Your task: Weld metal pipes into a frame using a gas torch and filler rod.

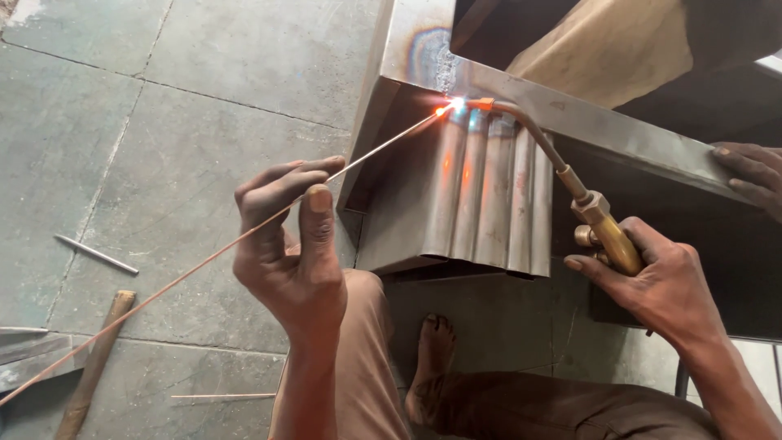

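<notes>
We see the left hand [292, 244], dusty and dark with grime, pinching a thin coppery filler rod [220, 253] between thumb and curled fingers; the rod runs long and straight from the lower left corner up to a glowing point at the seam. The right hand [652, 289] is clenched around the brass handle of a gas torch [603, 232], whose slim bent neck [529, 130] ends in an orange tip just beside the bright white-blue flame [454, 104]. Rod end and flame meet at the upper corner of a sheet-metal piece [481, 195], dull grey steel with a row of rounded vertical flutes that catch orange reflections. Above the flutes a flat folded flange shows rainbow heat tint and a rough weld bead [444, 69]. Another person's fingers [753, 175] rest on the flange at the right edge. A bare foot [434, 346] stands on the grey concrete floor [204, 98], where a short steel rod [96, 254], a wooden handle [94, 367] and a spare thin rod [224, 397] lie.
</notes>
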